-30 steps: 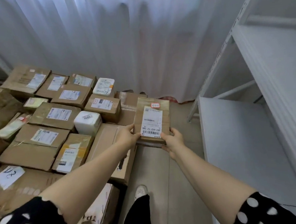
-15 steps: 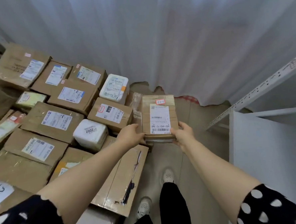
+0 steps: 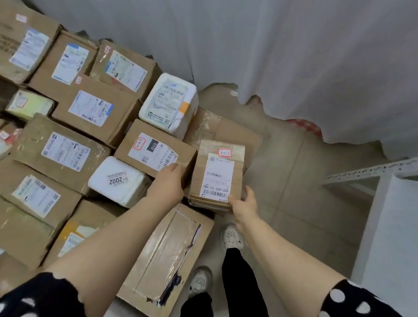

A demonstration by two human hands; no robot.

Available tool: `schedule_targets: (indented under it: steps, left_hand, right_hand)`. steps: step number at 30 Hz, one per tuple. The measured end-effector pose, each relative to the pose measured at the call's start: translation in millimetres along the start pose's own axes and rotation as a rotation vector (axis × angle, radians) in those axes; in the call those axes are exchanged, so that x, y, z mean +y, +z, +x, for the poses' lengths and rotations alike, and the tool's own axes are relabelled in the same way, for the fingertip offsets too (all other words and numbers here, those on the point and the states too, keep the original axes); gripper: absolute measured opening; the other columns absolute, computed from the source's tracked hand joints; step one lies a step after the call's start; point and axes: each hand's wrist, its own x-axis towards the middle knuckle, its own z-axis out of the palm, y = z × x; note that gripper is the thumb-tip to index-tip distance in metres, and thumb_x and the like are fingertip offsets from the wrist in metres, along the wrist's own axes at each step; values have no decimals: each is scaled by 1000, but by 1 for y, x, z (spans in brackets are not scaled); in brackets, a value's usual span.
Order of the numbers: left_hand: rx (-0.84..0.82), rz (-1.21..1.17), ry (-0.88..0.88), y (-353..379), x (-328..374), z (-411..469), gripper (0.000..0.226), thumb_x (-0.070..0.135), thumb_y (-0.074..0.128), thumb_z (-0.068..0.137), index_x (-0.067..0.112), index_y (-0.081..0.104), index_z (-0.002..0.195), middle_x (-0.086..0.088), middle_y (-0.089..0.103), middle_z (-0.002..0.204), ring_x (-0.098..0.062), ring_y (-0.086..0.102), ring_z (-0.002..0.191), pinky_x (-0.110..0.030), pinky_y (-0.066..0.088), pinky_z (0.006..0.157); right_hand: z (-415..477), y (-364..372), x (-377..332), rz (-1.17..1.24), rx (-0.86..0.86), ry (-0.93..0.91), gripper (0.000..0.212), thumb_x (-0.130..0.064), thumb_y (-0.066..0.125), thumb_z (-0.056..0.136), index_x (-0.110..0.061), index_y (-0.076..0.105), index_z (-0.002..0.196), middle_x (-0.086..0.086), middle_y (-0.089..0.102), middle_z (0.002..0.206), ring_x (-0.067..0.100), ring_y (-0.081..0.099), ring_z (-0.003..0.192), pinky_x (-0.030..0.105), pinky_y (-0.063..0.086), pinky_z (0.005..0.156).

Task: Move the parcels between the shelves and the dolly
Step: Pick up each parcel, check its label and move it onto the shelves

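Parcel in hand: a small brown cardboard parcel with a white shipping label and a red-bordered sticker reading 3-1-7 sits at the right edge of the stack, its near end low, its long side just beside the box marked 010
Right hand: the right hand grips the parcel's near right corner, thumb on top by the barcode, fingers curled under
Left hand: the left hand lies against the parcel's left side, wedged between it and the 010 box; whether it clasps or only steadies cannot be told
Stack: brown cartons fill the left half of the view edge to edge, with two white foam boxes among them, one stamped 2002, one at the far edge by the curtain
Near edge: a long taped carton juts toward the person's legs, its torn tape hanging off the corner
Open room: bare tiled floor runs from the parcel's right side to the white shelf unit; the person's shoes stand in that strip
Far edge: a white curtain drapes to the floor behind the stack
Dolly: hidden under the cartons, if there
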Motion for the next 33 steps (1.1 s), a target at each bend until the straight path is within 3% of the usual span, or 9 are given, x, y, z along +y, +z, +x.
schedule_targets:
  steps: [3, 6, 10, 13, 19, 22, 27, 30, 33]
  left_hand:
    - [-28, -18, 5, 14, -4, 12, 55, 12, 52, 88, 8, 40, 141, -11, 41, 140, -30, 38, 127, -40, 36, 105]
    - [-73, -10, -21, 25, -5, 13, 60, 33, 55, 92, 19, 34, 146, -14, 28, 149, -31, 30, 135, -41, 34, 108]
    - [-54, 50, 33, 36, -7, 10, 54, 30, 60, 89, 34, 43, 139, -17, 23, 146, -34, 29, 133, -43, 42, 100]
    - [-119, 165, 6, 37, -3, 8, 54, 28, 56, 94, 36, 37, 143, -21, -2, 157, -33, 8, 145, -43, 38, 105]
    - [-156, 283, -16, 42, 6, 1, 55, 21, 53, 97, 43, 33, 143, -19, -23, 155, -32, -14, 146, -40, 43, 100]
    - [-138, 280, -10, 42, 7, 0, 52, 22, 50, 98, 42, 35, 143, -19, -24, 155, -32, -15, 146, -40, 40, 103]
    - [-83, 268, 41, 31, 4, -15, 44, 28, 51, 97, 33, 43, 139, -14, -13, 158, -28, -8, 147, -44, 38, 105]
    - [-56, 281, 85, 15, 7, -37, 46, 24, 50, 96, 31, 41, 140, -14, -6, 159, -28, -1, 147, -44, 36, 105]
    - [-33, 304, 144, -5, 16, -74, 49, 23, 51, 95, 30, 38, 141, -15, 7, 157, -28, 8, 145, -43, 40, 101]
  right_hand:
    - [0, 8, 18, 34, -52, 53, 63, 1, 58, 89, -24, 34, 141, 2, 61, 123, 24, 59, 114, 48, 46, 101]
    - [-4, 17, 31, -22, -100, 70, 53, 2, 56, 89, -25, 41, 132, -4, 63, 116, 24, 60, 112, 48, 45, 101]
    - [-6, 23, 36, -90, -102, 39, 55, 9, 47, 90, -15, 40, 139, 6, 60, 126, 20, 57, 112, 38, 45, 102]
    - [-9, 22, 35, -147, -128, 48, 54, 9, 43, 92, -13, 36, 141, 1, 58, 119, 16, 54, 109, 28, 44, 95]
    - [-8, 26, 39, -248, -137, 40, 58, 8, 39, 92, -14, 29, 145, 7, 56, 132, 21, 53, 118, 33, 43, 101]
    - [-8, 26, 37, -271, -130, 36, 55, 5, 40, 92, -13, 32, 143, 6, 57, 130, 20, 54, 114, 30, 44, 96]
    - [-33, 17, 29, -306, -102, 3, 67, -8, 57, 91, -9, 22, 149, 7, 48, 143, 24, 48, 127, 37, 39, 107]
    - [-71, -3, 19, -378, -68, -46, 73, -13, 56, 94, -7, 13, 152, 10, 36, 150, 25, 40, 134, 32, 34, 109]
    - [-115, -25, 14, -453, -25, -112, 70, -18, 59, 92, -7, 20, 150, 10, 33, 152, 25, 37, 136, 30, 31, 109]
